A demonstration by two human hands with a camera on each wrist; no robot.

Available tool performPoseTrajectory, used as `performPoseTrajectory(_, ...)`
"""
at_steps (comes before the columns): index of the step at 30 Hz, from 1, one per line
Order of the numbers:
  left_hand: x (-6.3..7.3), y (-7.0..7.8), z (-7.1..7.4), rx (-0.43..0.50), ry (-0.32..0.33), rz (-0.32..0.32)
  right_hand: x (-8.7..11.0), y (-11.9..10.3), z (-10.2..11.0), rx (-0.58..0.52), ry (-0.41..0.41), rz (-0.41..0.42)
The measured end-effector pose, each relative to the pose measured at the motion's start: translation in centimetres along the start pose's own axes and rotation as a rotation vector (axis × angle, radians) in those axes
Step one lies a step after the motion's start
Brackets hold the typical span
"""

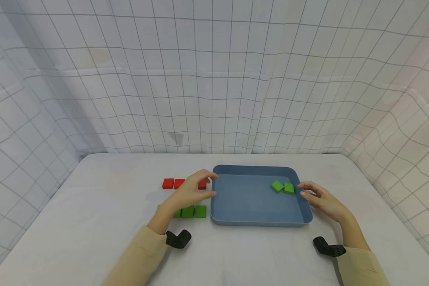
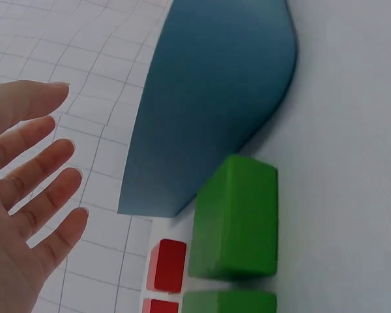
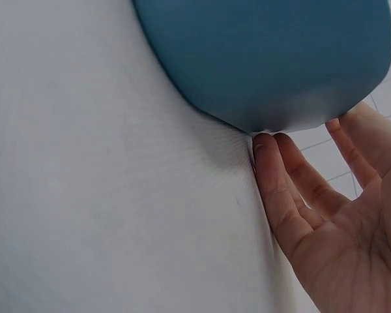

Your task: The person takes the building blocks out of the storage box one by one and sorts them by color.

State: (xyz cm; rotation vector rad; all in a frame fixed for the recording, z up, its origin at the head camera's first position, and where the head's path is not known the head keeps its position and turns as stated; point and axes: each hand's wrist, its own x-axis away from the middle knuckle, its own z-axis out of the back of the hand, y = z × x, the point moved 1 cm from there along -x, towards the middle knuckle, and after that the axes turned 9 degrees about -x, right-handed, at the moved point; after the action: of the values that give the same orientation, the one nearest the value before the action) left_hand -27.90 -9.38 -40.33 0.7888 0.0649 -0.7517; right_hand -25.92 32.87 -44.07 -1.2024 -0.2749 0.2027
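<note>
A shallow blue-grey tray (image 1: 243, 200) lies on the white table, with two green blocks (image 1: 288, 188) near its right wall. My left hand (image 1: 191, 190) hovers beside the tray's left edge, fingers spread apart and holding nothing. In the left wrist view, a green block (image 2: 238, 218) sits close to the tray's outer wall (image 2: 208, 98). At the tray's right end is my right hand (image 1: 323, 200), its fingers relaxed. The right wrist view puts those fingertips (image 3: 267, 147) right at the tray's outer wall (image 3: 274, 65), low down, with the thumb near the rim.
Left of the tray, red blocks (image 1: 168, 183) form a row, partly covered by my left hand. A row of green blocks (image 1: 200, 211) lies nearer to me, partly behind my left wrist. Grid-patterned white curtains (image 1: 228, 99) enclose the table at the back and sides.
</note>
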Motion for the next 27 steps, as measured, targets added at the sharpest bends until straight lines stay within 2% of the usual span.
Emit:
performPoseTrajectory(7, -2.9, 0.7, -1.2, 0.031, 0.004, -0.036, -0.1, -0.1, 0.0, -0.004, 0.0, 0.006)
performPoseTrajectory(12, -4.9, 1.0, -2.3, -0.001, 0.014, -0.069, -0.1, 0.0, 0.0, -0.008, -0.001, -0.001)
performPoseTrajectory(16, -6.3, 1.1, -2.9, 0.002, 0.01, -0.07, -0.1, 0.0, 0.0, -0.02, -0.001, -0.004)
performPoseTrajectory(21, -7.9, 1.3, -3.6, 0.009, -0.02, -0.076, -0.1, 0.1, 0.0, -0.016, -0.007, -0.004)
performPoseTrajectory(27, -9.5, 2.2, -4.1, 0.017, -0.084, -0.069, 0.0, 0.0, 0.0, -0.006, -0.007, 0.004)
